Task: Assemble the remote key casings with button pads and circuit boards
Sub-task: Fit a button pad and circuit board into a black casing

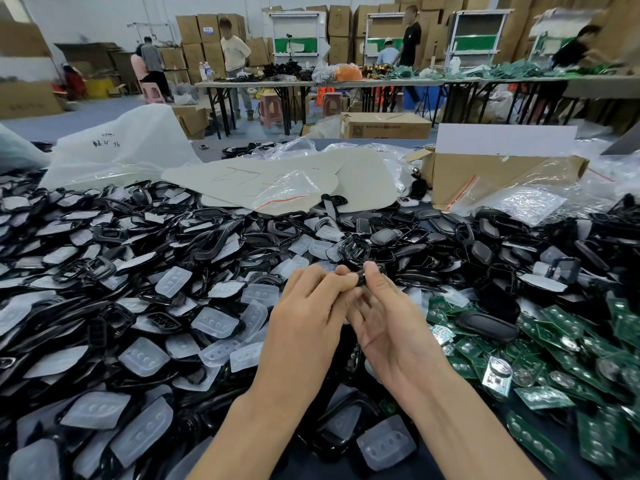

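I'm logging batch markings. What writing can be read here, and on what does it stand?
"96", after unreadable handwritten marks: white plastic bag.
Red handwriting, illegible: beige card sheet.
Printed label, too blurred: brown carton.

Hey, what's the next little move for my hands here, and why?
Probably press the black casing shut: the left hand and right hand both pinch it from opposite sides, though what sits inside it is hidden.
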Demonstrator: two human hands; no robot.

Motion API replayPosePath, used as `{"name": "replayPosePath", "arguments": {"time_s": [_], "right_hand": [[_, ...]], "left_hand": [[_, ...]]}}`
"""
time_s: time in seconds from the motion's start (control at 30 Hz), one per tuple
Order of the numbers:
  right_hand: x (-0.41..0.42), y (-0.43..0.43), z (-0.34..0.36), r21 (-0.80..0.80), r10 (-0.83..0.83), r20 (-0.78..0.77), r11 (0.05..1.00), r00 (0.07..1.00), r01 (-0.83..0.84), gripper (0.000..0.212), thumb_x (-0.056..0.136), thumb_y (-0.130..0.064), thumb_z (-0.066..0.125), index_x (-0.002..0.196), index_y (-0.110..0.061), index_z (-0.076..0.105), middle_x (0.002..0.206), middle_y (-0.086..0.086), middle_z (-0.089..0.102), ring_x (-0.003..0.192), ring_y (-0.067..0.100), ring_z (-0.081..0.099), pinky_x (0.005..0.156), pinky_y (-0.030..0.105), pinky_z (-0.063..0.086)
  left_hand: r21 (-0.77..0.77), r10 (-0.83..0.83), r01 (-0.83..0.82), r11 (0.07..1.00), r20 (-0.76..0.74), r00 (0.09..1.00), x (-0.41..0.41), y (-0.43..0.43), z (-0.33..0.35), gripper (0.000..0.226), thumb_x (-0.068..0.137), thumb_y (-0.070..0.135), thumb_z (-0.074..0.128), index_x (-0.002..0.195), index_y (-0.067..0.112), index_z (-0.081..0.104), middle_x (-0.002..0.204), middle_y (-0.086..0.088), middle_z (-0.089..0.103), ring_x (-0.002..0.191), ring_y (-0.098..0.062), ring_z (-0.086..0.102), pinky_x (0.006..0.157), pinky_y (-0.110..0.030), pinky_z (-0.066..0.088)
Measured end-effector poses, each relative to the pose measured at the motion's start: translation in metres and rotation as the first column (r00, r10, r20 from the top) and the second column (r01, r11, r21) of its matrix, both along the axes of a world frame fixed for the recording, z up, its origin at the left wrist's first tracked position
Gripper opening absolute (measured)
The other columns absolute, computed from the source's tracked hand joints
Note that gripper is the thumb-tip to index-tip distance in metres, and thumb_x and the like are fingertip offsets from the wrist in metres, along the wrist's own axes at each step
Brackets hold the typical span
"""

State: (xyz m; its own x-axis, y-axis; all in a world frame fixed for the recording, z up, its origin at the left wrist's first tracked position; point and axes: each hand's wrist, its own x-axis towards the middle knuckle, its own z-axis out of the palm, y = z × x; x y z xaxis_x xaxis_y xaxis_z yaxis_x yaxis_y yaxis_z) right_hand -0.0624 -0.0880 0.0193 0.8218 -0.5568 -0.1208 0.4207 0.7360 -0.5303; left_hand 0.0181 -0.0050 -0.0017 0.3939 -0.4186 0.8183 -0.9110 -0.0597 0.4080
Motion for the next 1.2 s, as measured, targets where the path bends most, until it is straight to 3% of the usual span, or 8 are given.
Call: {"name": "replayPosePath", "arguments": {"time_s": [0.1, 0.33, 0.43, 0.53, 0.67, 0.77, 0.93, 1.2], "right_hand": [[-0.001, 0.001, 0.002, 0.001, -0.006, 0.009, 1.000, 1.000, 0.006, 0.023, 0.086, -0.016, 0.069, 0.104, -0.007, 0.058, 0.099, 0.017, 0.075, 0.075, 0.015, 0.074, 0.065, 0.021, 0.059], [0.001, 0.001, 0.001, 0.072, -0.038, -0.052, 0.997, 0.998, 0.042, 0.032, 0.077, -0.018, 0.075, 0.102, -0.003, 0.062, 0.095, 0.015, 0.070, 0.071, 0.016, 0.069, 0.066, 0.023, 0.062], [0.001, 0.001, 0.003, 0.106, -0.031, -0.065, 0.994, 0.997, 0.037, 0.020, 0.076, -0.018, 0.074, 0.085, -0.002, 0.068, 0.094, 0.017, 0.069, 0.076, 0.019, 0.069, 0.070, 0.024, 0.063], [0.001, 0.002, 0.006, 0.142, -0.034, -0.051, 0.989, 0.998, 0.041, 0.015, 0.072, -0.017, 0.074, 0.070, -0.002, 0.073, 0.084, 0.015, 0.071, 0.067, 0.018, 0.071, 0.067, 0.024, 0.062], [0.000, 0.003, 0.006, 0.139, -0.025, -0.049, 0.990, 0.999, 0.032, 0.019, 0.073, -0.018, 0.073, 0.077, 0.000, 0.071, 0.083, 0.015, 0.073, 0.068, 0.017, 0.073, 0.070, 0.025, 0.063], [0.001, 0.003, 0.007, 0.114, 0.007, -0.048, 0.993, 0.999, -0.002, 0.019, 0.074, -0.019, 0.072, 0.067, -0.002, 0.077, 0.089, 0.016, 0.075, 0.072, 0.019, 0.074, 0.071, 0.026, 0.063], [-0.001, 0.001, 0.008, 0.077, 0.047, -0.028, 0.996, 0.999, -0.044, 0.019, 0.076, -0.021, 0.071, 0.068, -0.006, 0.080, 0.089, 0.015, 0.076, 0.073, 0.018, 0.075, 0.062, 0.022, 0.059], [-0.004, 0.001, 0.009, 0.013, 0.082, 0.011, 0.997, 0.997, -0.082, 0.020, 0.082, -0.020, 0.069, 0.072, -0.008, 0.081, 0.093, 0.016, 0.075, 0.077, 0.020, 0.074, 0.067, 0.024, 0.060]], "left_hand": [[-0.004, 0.012, -0.012, 1.000, 0.010, 1.000, -0.001, 0.000, -0.001, 0.014, 0.095, 0.023, 0.066, 0.101, 0.011, 0.071, 0.091, 0.006, 0.061, 0.088, -0.014, 0.058, 0.079, -0.020, 0.048], [0.019, -0.051, 0.055, 0.998, -0.187, 0.981, -0.003, -0.001, 0.000, 0.019, 0.093, 0.032, 0.064, 0.104, 0.017, 0.066, 0.102, 0.015, 0.057, 0.099, -0.015, 0.060, 0.084, -0.034, 0.054], [0.029, -0.061, 0.070, 0.997, -0.235, 0.970, -0.003, 0.000, 0.002, 0.020, 0.092, 0.036, 0.064, 0.105, 0.021, 0.067, 0.102, 0.017, 0.057, 0.098, -0.012, 0.060, 0.084, -0.025, 0.051], [0.038, -0.054, 0.066, 0.997, -0.253, 0.966, -0.002, 0.001, 0.003, 0.019, 0.089, 0.033, 0.067, 0.105, 0.022, 0.067, 0.103, 0.015, 0.056, 0.094, -0.005, 0.058, 0.082, -0.013, 0.045], [0.091, -0.026, 0.045, 0.995, -0.198, 0.980, 0.001, 0.003, 0.003, 0.020, 0.090, 0.036, 0.065, 0.102, 0.019, 0.067, 0.103, 0.012, 0.060, 0.096, -0.010, 0.062, 0.078, -0.031, 0.054], [0.092, -0.021, 0.031, 0.995, -0.109, 0.994, 0.004, 0.004, 0.004, 0.020, 0.090, 0.032, 0.065, 0.096, 0.014, 0.068, 0.097, 0.007, 0.062, 0.094, -0.017, 0.063, 0.072, -0.039, 0.058], [0.058, -0.035, 0.035, 0.998, -0.007, 0.999, 0.007, 0.007, 0.004, 0.020, 0.093, 0.030, 0.064, 0.092, 0.011, 0.068, 0.091, 0.007, 0.061, 0.088, -0.016, 0.060, 0.072, -0.034, 0.056], [0.032, -0.019, 0.018, 0.999, 0.036, 0.999, 0.006, 0.009, 0.005, 0.015, 0.093, 0.025, 0.067, 0.092, 0.010, 0.068, 0.092, 0.005, 0.064, 0.087, -0.015, 0.061, 0.075, -0.024, 0.052]]}}
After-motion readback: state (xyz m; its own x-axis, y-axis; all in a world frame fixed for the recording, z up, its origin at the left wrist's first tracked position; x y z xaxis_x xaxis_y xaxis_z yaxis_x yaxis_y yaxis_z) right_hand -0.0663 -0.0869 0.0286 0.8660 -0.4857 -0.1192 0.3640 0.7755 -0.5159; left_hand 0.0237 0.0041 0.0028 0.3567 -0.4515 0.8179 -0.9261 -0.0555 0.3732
